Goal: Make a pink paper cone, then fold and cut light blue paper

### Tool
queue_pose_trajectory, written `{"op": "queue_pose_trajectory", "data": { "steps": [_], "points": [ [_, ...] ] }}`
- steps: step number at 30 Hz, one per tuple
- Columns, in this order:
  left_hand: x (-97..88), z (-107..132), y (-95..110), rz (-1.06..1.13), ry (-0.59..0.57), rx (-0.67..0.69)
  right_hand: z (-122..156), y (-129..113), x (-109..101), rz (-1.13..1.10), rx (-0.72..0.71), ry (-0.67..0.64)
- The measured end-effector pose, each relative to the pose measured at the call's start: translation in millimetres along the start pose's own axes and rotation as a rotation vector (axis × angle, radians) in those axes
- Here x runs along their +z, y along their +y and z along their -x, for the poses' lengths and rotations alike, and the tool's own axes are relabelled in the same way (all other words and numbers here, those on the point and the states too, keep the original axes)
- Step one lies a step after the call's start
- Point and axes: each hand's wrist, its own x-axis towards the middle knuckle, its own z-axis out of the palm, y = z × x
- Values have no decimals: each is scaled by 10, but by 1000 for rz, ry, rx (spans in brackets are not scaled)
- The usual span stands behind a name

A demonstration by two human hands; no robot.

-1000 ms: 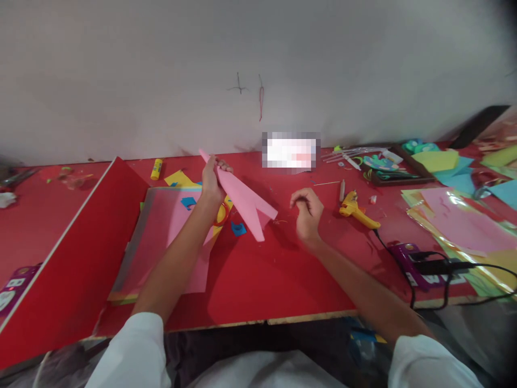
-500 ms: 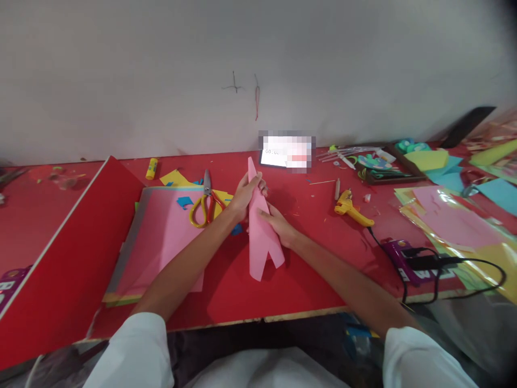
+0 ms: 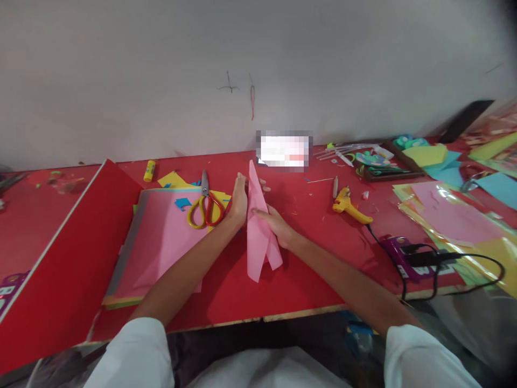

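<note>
A pink paper sheet [image 3: 258, 231], rolled into a narrow cone, stands upright over the red table in front of me. Its tip points up and its wide end, with overlapping edges, hangs down. My right hand [image 3: 278, 223] grips the cone from the right, thumb across the front and the other fingers partly hidden. My left hand [image 3: 239, 199] is at the cone's left side, thumb raised and fingers stretched out behind the paper, their tips showing past its right edge. Scissors [image 3: 205, 202] with yellow and red handles lie left of my left hand.
Stacked coloured sheets [image 3: 161, 242] lie at left beside a raised red board [image 3: 72, 253]. A glue stick [image 3: 149, 171] stands at the back. Rightward are a yellow glue gun [image 3: 351, 207], a purple power box [image 3: 399, 258] with cables, a craft tray [image 3: 391, 172] and a lit screen [image 3: 283, 151].
My left hand has let go of the cone's upper part and straightened its fingers. My right hand keeps its grip, and the lower paper edges have come closer together.
</note>
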Motion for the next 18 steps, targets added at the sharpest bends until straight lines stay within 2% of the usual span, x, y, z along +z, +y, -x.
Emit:
{"op": "queue_pose_trajectory", "data": {
  "steps": [6,12,18],
  "points": [
    [-91,-11,-15,81,-98,-5,-39,29,-42,-3,-15,14],
    [-102,-4,-13,126,-134,3,-40,20,-66,-9,-27,-2],
    [-132,-12,-3,31,-247,-14,-18,1,-71,-73,-9,-69]
  ]
}}
